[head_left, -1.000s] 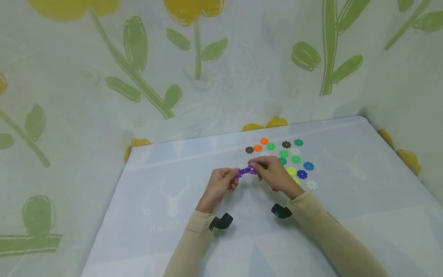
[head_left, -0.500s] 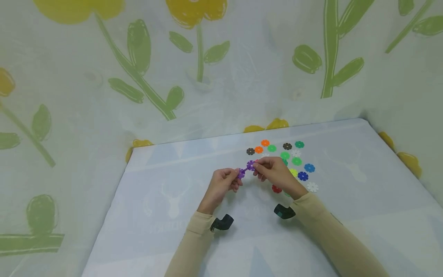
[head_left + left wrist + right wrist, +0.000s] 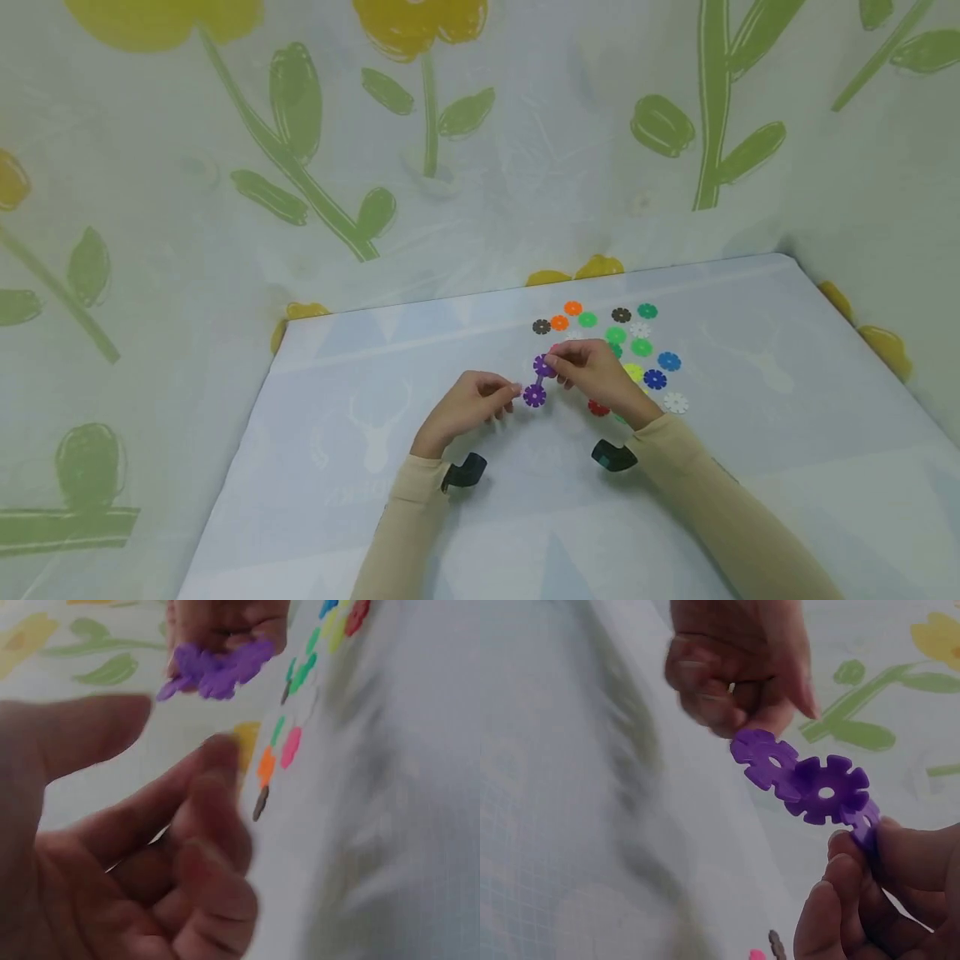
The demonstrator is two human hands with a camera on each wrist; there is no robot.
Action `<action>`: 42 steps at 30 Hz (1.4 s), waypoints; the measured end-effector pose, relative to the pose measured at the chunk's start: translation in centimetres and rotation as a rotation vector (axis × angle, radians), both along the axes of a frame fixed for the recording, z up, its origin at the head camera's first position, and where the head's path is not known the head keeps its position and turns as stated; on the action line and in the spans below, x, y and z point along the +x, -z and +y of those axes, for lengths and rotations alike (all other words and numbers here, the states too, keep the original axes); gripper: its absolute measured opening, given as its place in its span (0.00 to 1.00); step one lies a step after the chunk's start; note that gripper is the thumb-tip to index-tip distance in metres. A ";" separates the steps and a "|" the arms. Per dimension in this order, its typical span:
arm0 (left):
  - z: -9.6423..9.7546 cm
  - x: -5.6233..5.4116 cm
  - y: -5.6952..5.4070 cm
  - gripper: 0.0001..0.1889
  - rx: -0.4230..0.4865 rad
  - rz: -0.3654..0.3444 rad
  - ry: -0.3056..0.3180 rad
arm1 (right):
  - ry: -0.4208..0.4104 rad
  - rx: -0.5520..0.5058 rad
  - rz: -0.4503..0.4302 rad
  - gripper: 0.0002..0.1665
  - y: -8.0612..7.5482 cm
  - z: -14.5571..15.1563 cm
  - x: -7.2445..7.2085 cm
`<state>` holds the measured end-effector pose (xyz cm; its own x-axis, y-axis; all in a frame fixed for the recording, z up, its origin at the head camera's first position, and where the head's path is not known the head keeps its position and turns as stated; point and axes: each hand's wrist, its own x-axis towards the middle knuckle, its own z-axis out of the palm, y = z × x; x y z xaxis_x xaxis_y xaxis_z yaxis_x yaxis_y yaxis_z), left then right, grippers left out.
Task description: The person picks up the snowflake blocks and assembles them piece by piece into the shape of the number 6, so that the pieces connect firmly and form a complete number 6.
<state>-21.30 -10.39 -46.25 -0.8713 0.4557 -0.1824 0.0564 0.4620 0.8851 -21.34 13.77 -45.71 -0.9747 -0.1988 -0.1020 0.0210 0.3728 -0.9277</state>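
Right grip (image 3: 597,375) pinches one end of the purple disc chain (image 3: 535,396), raised over the surface (image 3: 300,500); left grip (image 3: 465,408), fingers parted, sits just beside the opposite end. Coloured discs (image 3: 655,379) lie toward the far edge (image 3: 450,297); leftward, the surface continues to its side edge (image 3: 236,454).

long beige sleeves (image 3: 720,500); black bent wrist pieces (image 3: 467,472)

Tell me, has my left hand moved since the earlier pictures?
Yes. Your left hand has shifted a little to the left in the head view, closer to the deer print beside it.
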 end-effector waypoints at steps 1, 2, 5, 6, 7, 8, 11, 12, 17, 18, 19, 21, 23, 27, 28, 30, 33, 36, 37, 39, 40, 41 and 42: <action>0.0 -0.1 -0.1 0.20 0.007 0.009 -0.024 | -0.007 0.003 0.001 0.14 0.1 0.0 0.0; 0.1 -0.1 0.0 0.20 0.015 0.019 -0.047 | -0.015 0.008 0.007 0.13 0.1 -0.1 0.1; 0.9 -0.1 0.2 0.19 0.057 0.043 -0.085 | -0.044 0.027 0.019 0.12 0.3 -0.3 0.2; 1.2 -0.1 0.4 0.18 0.066 0.058 -0.082 | -0.054 0.032 0.024 0.12 0.4 -0.4 0.2; 1.5 -0.1 0.5 0.17 0.072 0.074 -0.075 | -0.065 0.037 0.032 0.12 0.4 -0.5 0.3; 1.7 0.0 0.7 0.16 0.078 0.089 -0.068 | -0.077 0.040 0.041 0.12 0.5 -0.6 0.3; 2.0 0.1 1.0 0.13 0.088 0.120 -0.054 | -0.107 0.046 0.062 0.11 0.6 -0.8 0.3; 2.0 0.1 1.0 0.12 0.087 0.123 -0.051 | -0.116 0.051 0.068 0.11 0.6 -0.9 0.4; 1.8 0.1 1.1 0.12 0.072 0.099 -0.049 | -0.129 0.113 0.079 0.13 0.3 -0.5 0.2; 1.8 0.1 1.1 0.12 0.066 0.094 -0.053 | -0.115 0.127 0.074 0.14 0.1 -0.2 0.1; 1.7 0.1 1.1 0.12 0.059 0.086 -0.056 | -0.101 0.137 0.072 0.16 -0.2 0.2 0.1; 1.6 0.0 1.3 0.12 0.047 0.071 -0.060 | -0.056 0.150 0.063 0.18 -0.8 1.4 0.0; 1.5 0.0 1.4 0.12 0.035 0.057 -0.062 | -0.007 0.148 0.063 0.21 -1.4 2.9 0.0; 1.4 -0.1 1.4 0.12 0.018 0.039 -0.053 | 0.077 0.173 0.077 0.22 -2.4 6.2 0.2; 1.4 -0.1 1.3 0.12 0.014 0.038 -0.052 | 0.093 0.180 0.084 0.22 -2.5 6.9 0.3; 1.3 -0.1 1.2 0.12 0.006 0.033 -0.053 | 0.118 0.203 0.090 0.23 -2.7 8.4 0.4; 1.2 -0.2 1.2 0.11 0.006 0.028 -0.054 | 0.152 0.237 0.100 0.25 -2.6 10.2 0.7; 1.0 -0.3 1.2 0.11 0.010 0.025 -0.053 | 0.182 0.297 0.086 0.26 -2.0 11.6 0.9; 1.0 -0.3 1.3 0.11 0.013 0.023 -0.053 | 0.192 0.317 0.079 0.26 -1.8 12.0 1.0; 0.9 -0.4 1.3 0.11 0.017 0.019 -0.052 | 0.211 0.367 0.057 0.27 -1.3 12.5 1.1; 0.9 -0.4 1.3 0.11 0.020 0.016 -0.051 | 0.217 0.386 0.046 0.27 -1.1 12.8 1.2; 0.9 -0.4 1.3 0.11 0.021 0.014 -0.050 | 0.224 0.404 0.037 0.26 -0.8 13.0 1.2; 0.8 -0.4 1.3 0.11 0.022 0.012 -0.049 | 0.228 0.419 0.030 0.25 -0.6 13.2 1.2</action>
